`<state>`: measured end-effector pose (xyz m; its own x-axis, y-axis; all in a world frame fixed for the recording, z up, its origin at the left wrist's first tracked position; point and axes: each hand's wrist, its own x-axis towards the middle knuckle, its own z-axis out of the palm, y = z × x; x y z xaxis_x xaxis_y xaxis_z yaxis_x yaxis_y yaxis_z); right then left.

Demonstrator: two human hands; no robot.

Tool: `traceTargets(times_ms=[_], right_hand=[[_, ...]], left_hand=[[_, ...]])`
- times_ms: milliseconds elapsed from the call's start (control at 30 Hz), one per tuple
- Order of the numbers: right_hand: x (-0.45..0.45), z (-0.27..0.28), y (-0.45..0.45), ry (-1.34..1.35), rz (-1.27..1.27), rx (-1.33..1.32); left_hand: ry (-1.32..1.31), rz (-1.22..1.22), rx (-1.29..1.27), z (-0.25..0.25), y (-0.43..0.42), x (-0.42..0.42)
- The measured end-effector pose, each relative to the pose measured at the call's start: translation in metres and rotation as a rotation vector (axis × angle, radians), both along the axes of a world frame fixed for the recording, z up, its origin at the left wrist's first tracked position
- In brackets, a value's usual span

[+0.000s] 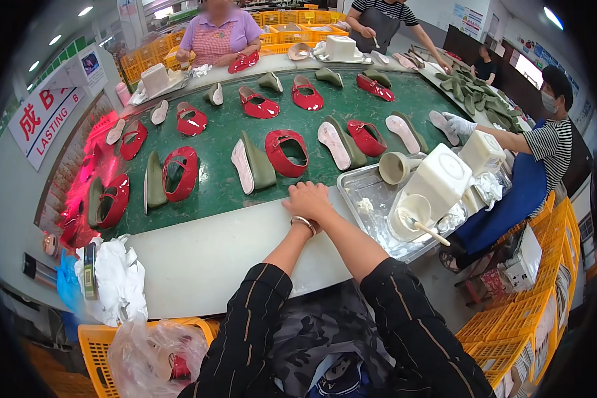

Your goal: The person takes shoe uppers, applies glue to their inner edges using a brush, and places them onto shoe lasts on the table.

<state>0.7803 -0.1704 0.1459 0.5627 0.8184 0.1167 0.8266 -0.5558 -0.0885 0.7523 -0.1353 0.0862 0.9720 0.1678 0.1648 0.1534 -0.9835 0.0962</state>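
My right hand (310,201) lies over my left hand (301,217) at the near edge of the green belt, just below a red shoe (286,153). The right fingers are closed together over the left hand, whose fingers are mostly hidden beneath. Left of the hands, a pink sole (243,168) leans beside a green wedge (260,163). Farther right, another pink sole (334,146) rests against its wedge. A metal tray (368,222) to the right holds a white container (440,178) and a cup of white paste (404,224) with a brush (431,232) in it.
White cloths (121,278) lie at the left table end, above a yellow crate (99,358) with a plastic bag. Co-workers stand across the belt; one at the right has a gloved hand (459,124) near a sole. Yellow crates (511,325) are stacked at the lower right.
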Motion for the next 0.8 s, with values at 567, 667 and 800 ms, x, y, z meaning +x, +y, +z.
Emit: traceTargets(times_ms=[567, 667, 800], right_hand=[[0.008, 0.000, -0.007, 0.026, 0.010, 0.001], [0.009, -0.002, -0.009, 0.010, 0.015, 0.023], [0.009, 0.000, -0.007, 0.045, 0.024, 0.019]], left_hand=[[-0.063, -0.022, 0.058, 0.006, -0.008, 0.005], [0.035, -0.017, -0.006, 0.031, -0.015, -0.001], [0.002, -0.020, 0.028, 0.028, -0.015, -0.003]])
